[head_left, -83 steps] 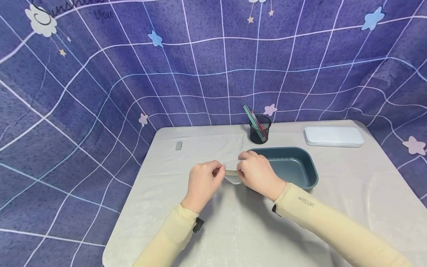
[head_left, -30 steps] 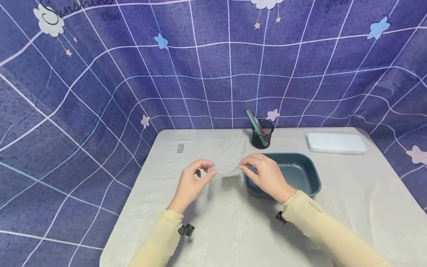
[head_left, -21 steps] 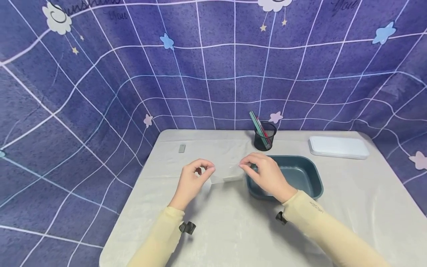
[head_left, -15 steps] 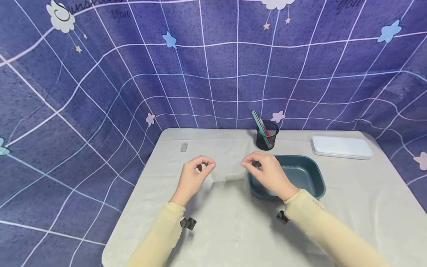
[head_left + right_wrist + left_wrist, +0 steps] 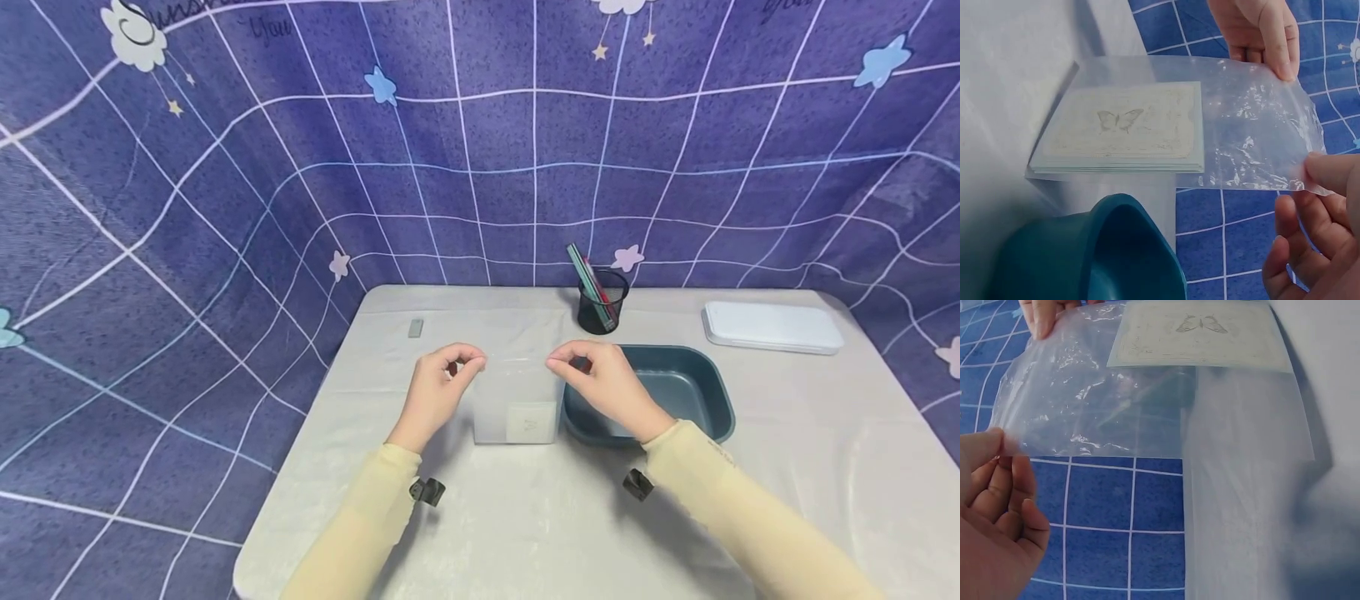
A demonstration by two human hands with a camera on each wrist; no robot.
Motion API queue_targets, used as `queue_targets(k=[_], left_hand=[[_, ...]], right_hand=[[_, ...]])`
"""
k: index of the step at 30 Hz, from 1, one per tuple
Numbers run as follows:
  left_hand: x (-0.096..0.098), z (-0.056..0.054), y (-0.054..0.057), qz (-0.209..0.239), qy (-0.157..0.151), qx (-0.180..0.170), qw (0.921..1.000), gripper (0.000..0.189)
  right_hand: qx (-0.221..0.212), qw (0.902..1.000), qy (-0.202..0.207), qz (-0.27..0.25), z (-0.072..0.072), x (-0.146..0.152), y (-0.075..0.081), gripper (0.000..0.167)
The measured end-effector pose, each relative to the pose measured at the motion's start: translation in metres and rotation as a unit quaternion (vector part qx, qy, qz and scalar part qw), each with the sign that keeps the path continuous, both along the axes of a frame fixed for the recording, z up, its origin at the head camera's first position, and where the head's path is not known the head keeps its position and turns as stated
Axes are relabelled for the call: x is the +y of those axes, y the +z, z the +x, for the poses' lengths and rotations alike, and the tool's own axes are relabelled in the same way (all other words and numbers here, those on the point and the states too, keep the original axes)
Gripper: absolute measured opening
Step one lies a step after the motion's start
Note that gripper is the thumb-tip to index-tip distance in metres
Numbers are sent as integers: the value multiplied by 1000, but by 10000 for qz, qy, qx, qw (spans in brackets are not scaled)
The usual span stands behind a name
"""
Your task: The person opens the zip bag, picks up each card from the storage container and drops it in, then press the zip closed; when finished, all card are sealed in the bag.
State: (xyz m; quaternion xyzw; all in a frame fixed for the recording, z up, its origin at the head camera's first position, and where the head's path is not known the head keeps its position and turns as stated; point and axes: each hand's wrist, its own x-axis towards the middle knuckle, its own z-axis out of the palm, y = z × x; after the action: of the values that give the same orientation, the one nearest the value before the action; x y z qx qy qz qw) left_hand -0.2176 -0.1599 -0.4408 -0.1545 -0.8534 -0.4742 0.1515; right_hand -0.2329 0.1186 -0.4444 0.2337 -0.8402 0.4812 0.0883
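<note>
A clear plastic bag [image 5: 491, 412] hangs between my two hands over the grey-white tabletop. My left hand [image 5: 433, 390] pinches its upper left corner between thumb and fingers, and my right hand [image 5: 609, 385] pinches the upper right corner. Down in the bag's lower right part lies a stack of pale cards [image 5: 1119, 125], the front one printed with a butterfly. Seen in the left wrist view, the butterfly card [image 5: 1200, 334] rests against the far end of the bag. Just right of the bag stands a dark teal plastic basin [image 5: 714, 392], partly behind my right hand.
Behind the basin, a black mesh pen holder [image 5: 592, 318] carries several pencils. A white flat case [image 5: 772, 327] lies at the back right. A small grey block [image 5: 416, 328] sits at the back left. A blue gridded curtain [image 5: 480, 133] surrounds the table [image 5: 495, 525].
My hands have spread apart from their closer grip. The bag, earlier tilted and seen nearly edge-on, now hangs down with its broad face and the cards showing.
</note>
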Motion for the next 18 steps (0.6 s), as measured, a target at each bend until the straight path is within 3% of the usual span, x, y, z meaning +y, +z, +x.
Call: queue_targets(k=[13, 18], left_hand=[[-2, 1, -3, 194, 42, -104, 9997, 5], [-1, 1, -2, 144, -27, 25, 9999, 5]], right_hand=[[-139, 9999, -58, -83, 0, 1, -1, 7], [-134, 9999, -77, -72, 1, 0, -1, 7]])
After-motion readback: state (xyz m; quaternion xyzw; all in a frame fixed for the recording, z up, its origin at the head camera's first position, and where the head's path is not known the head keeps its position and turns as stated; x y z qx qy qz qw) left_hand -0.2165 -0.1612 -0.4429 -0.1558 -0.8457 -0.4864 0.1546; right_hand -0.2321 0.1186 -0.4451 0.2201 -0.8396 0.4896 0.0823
